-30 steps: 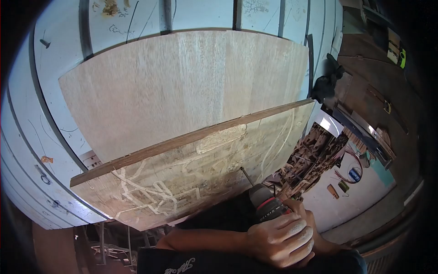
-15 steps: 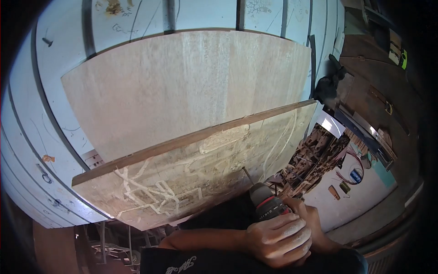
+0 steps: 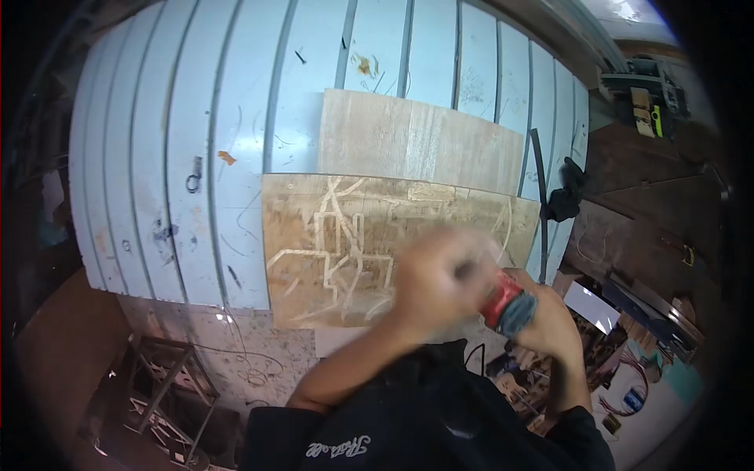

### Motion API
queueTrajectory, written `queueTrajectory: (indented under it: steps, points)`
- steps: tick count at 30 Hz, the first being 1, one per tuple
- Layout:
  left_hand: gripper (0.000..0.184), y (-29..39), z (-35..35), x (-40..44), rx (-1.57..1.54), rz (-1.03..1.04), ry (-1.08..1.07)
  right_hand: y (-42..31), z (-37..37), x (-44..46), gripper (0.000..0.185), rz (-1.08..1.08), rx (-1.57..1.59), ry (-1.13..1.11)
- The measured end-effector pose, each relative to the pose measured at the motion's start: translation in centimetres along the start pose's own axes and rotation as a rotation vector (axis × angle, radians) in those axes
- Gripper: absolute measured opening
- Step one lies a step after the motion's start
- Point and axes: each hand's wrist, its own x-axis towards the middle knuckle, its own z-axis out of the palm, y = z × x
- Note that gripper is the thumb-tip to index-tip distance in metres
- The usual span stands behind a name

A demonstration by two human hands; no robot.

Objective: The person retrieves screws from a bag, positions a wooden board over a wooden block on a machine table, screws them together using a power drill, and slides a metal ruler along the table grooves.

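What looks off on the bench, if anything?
The grooved board looks oddest: pale, jagged channels cross its darker face; damage or deliberate, can't tell. The bench top also has a brown stain and a dark smudge.

The desk is bright, its lines bowed; the left hand blurs (quite badly); corners blacken.

Left hand a blur, hiding part of the carved board! The drill is partly covered too, its bit impossible to make out.
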Motion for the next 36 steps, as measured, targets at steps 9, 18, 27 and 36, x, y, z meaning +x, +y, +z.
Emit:
queueTrajectory:
  steps: [9, 18, 27, 36]
  points:
    - [0.035, -14.0, -15.8, 18.5, 1.068, 0.094, 0.175, 5.8, 6.1, -7.4, 0.060, -0.032, 0.354, 0.287]
    - [0.019, -15.0, -16.1, 20.4, 1.347, 0.219, 0.004, 11.6, 14.2, -10.0, 0.065, 0.122, 0.536, 0.331]
    - [0.022, -6.8, -7.9, 10.7, 0.785, 0.054, 0.002, 12.4, 14.3, -10.1, 0.063, 0.096, 0.587, 0.377]
    - [0.019, -6.0, -5.5, -5.2, 0.321, -0.516, -0.392, 11.7, 14.1, -9.5, 0.063, 0.058, 0.646, 0.379]
